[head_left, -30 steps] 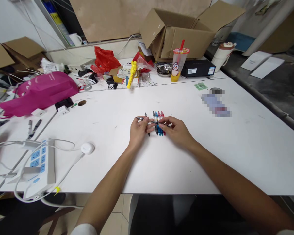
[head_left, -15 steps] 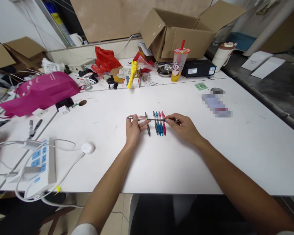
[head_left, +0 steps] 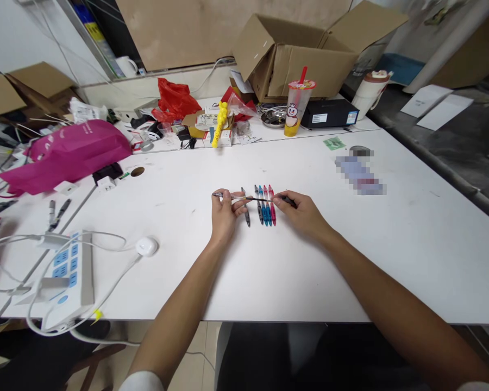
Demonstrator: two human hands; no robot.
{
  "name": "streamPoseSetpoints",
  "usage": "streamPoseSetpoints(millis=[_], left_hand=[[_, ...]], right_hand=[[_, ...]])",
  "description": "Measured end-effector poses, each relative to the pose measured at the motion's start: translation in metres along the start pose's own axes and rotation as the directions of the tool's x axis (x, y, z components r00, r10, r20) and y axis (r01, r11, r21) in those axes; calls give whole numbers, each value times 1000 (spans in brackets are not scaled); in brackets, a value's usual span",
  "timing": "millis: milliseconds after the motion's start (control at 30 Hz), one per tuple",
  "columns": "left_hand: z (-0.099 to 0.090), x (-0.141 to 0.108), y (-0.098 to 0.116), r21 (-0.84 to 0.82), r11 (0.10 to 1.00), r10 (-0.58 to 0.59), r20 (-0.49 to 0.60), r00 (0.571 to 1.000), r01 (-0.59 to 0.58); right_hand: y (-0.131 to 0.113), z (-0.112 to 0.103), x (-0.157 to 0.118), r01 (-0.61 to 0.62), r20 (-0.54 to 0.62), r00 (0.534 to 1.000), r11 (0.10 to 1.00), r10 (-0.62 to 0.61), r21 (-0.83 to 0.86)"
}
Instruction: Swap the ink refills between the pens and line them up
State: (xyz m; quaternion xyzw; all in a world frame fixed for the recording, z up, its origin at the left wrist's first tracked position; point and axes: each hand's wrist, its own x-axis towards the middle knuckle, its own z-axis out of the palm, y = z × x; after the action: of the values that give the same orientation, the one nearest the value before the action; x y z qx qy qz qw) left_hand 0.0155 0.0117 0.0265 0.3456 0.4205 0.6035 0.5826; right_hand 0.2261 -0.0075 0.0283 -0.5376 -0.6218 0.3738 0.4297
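Note:
In the head view, my left hand [head_left: 223, 218] pinches the clear upper barrel of a disassembled pen [head_left: 218, 194], with a thin dark refill [head_left: 256, 199] sticking out of it to the right. Between the fingers of my right hand [head_left: 305, 212] is the pen's black grip section [head_left: 288, 201], close to the refill's tip. Whether the two touch is too small to tell. Below the refill, a row of pens lies on the table: a grey-black pen [head_left: 262, 213], blue pens [head_left: 268, 214] and a red pen [head_left: 273, 213]. Another grey-black pen [head_left: 247, 215] lies apart, near my left fingers.
The white table [head_left: 269, 277] carries a power strip [head_left: 71, 277] with cables and a white charger [head_left: 146, 246] at left. A magenta bag [head_left: 77, 146], red plastic bag [head_left: 173, 100], drink cup [head_left: 297, 108] and open cardboard box [head_left: 305, 68] stand behind. A blurred-out item [head_left: 361, 176] lies right.
The black grip section in my right hand has tilted and sits slightly farther from the refill's dark part. My left hand has shifted a little right, still holding the clear barrel.

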Motion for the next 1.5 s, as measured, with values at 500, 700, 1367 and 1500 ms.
streamPoseSetpoints(millis=[500,700,1367,1500], left_hand=[[-8,5,5,57,998,46,-106,993,-40],[-10,5,9,86,995,64,-123,990,-54],[-4,0,7,32,999,-5,-59,998,7],[-5,1,7,19,1000,-18,-51,999,19]], right_hand=[[3,0,2,-55,-90,994,996,62,76],[4,-5,4,-59,-96,993,997,64,48],[7,-5,5,-74,-80,994,997,75,16],[8,-6,5,-51,-80,995,999,52,18]])
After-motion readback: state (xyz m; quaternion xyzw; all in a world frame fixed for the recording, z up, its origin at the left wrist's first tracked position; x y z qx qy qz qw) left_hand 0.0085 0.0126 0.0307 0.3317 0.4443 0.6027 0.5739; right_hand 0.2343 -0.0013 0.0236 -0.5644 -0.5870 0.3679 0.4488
